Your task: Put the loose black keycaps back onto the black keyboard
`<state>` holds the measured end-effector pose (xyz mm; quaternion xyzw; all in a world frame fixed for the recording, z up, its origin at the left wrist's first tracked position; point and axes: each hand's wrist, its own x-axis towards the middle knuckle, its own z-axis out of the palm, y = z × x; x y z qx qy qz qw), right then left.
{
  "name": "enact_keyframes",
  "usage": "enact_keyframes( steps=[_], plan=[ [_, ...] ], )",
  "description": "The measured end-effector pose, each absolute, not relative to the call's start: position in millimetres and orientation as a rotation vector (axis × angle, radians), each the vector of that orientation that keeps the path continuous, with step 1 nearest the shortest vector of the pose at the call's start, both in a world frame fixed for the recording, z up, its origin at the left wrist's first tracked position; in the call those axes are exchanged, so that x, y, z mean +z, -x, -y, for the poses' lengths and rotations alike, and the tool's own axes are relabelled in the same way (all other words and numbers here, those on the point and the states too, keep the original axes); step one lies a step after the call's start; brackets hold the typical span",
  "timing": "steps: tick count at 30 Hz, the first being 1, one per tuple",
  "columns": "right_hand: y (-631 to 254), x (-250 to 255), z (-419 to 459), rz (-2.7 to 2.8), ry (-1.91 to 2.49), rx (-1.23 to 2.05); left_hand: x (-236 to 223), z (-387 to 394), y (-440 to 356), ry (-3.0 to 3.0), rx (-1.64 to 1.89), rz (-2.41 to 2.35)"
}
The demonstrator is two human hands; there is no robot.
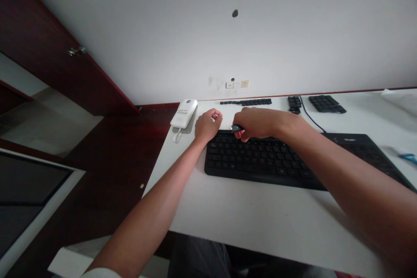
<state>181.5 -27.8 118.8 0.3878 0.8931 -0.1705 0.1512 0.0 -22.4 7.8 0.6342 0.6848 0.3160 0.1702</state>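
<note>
A black keyboard (276,160) lies on the white desk (260,213). My left hand (207,125) rests at the keyboard's far left corner, its fingers curled shut; whatever it holds is hidden. Over the top key rows, my right hand (257,123) is closed on a small dark tool (236,128) with a shiny tip, which pokes out to the left toward my left hand. A row of loose black keycaps (246,102) lies beyond the hands near the wall.
A white power bank (184,114) with a short cable sits at the desk's left corner. More black keycaps (294,103) and a larger block of keycaps (326,104) lie at the back right. A blue object (408,157) is at the right edge. Dark wooden floor lies to the left.
</note>
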Motion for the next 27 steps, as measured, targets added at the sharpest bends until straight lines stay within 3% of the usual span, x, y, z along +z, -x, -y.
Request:
enact_keyframes(
  steps=[6,17,27],
  plan=[
    [-178.7,121.0,35.7,-2.556,-1.16,-0.381,6.9,21.1,-0.8,-1.802,0.897,-1.956],
    [-181.9,106.0,15.2,-2.552,-1.115,-0.579,9.3,23.7,-0.4,-1.81,0.889,-1.948],
    [-182.5,108.8,15.8,-2.54,-1.18,-0.445,8.2,23.6,0.7,-1.809,0.888,-1.939]
  ],
)
